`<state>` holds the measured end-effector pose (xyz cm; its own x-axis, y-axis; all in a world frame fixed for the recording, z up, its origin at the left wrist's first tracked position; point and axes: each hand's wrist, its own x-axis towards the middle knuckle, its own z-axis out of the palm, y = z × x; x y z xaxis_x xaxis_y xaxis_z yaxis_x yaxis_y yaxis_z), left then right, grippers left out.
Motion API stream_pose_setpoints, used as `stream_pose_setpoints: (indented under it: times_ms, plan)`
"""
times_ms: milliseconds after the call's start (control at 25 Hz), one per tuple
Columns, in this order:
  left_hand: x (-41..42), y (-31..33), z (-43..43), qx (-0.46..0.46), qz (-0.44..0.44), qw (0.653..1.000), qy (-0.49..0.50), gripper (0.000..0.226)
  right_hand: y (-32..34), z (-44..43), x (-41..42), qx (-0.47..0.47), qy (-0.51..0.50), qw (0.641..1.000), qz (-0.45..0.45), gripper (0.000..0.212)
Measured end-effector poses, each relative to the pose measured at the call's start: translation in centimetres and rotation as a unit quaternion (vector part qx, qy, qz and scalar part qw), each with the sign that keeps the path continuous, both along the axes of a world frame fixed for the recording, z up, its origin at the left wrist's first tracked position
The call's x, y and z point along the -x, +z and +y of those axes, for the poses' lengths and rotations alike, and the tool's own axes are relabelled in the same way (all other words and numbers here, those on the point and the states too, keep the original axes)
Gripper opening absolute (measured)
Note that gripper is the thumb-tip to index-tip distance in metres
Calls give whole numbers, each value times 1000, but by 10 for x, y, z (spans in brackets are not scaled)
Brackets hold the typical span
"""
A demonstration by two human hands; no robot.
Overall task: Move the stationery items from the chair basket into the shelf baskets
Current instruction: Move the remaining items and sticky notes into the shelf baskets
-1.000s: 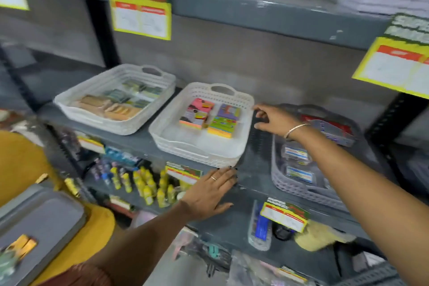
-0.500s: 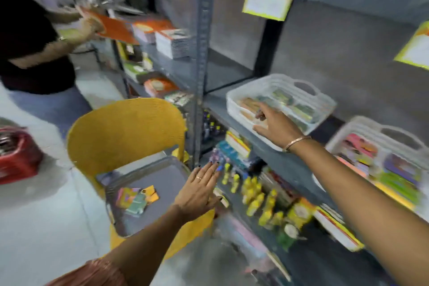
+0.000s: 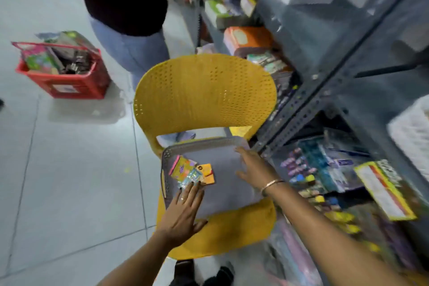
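A grey basket [image 3: 222, 146] lies on the seat of a yellow chair [image 3: 204, 93]. A few small colourful stationery packs [image 3: 191, 172] sit in its left part, overlapping each other. My left hand [image 3: 184, 209] is open with spread fingers, fingertips touching the near edge of the packs. My right hand [image 3: 254, 170], with a bangle on the wrist, is open over the basket's right side, near its rim, holding nothing. A white shelf basket [image 3: 411, 132] shows blurred at the right edge.
A grey metal shelf unit [image 3: 325, 90] stands right of the chair, with glue bottles, packs and a yellow price label [image 3: 383, 193] on its lower tiers. Another person [image 3: 125, 11] stands behind the chair. A red crate [image 3: 62, 69] full of goods sits on the tiled floor at left.
My view swung from the shelf baskets down to the chair. Both hands left the shelf and came down over the grey basket; the left now touches the packs.
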<state>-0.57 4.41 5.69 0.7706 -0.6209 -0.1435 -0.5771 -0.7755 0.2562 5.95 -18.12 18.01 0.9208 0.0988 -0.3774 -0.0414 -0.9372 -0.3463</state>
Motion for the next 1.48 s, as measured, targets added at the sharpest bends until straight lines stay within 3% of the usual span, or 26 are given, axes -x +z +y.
stream_pose_setpoints:
  times_ms: [160,320,600,800,960,1240,1480]
  plan:
    - [5,-64,23,-27,18,999,4,76,-103,39,-20,29,133,989,56,59]
    - [6,-93,31,-50,4,998,-32,74,-165,65,-33,80,262,960,53,53]
    - [9,-113,31,-64,-23,998,-20,67,-220,80,-48,160,371,908,-108,49]
    - [11,-117,31,-65,-32,997,-6,67,-224,85,-43,158,366,909,-126,27]
    - [11,-119,31,-56,-45,997,-3,66,-227,84,-37,129,334,930,-79,48]
    - [10,-117,31,-58,-47,997,4,72,-215,71,-40,97,287,953,-28,60]
    - [-10,-68,26,-67,-33,997,-14,79,-126,21,-52,62,154,985,-46,63]
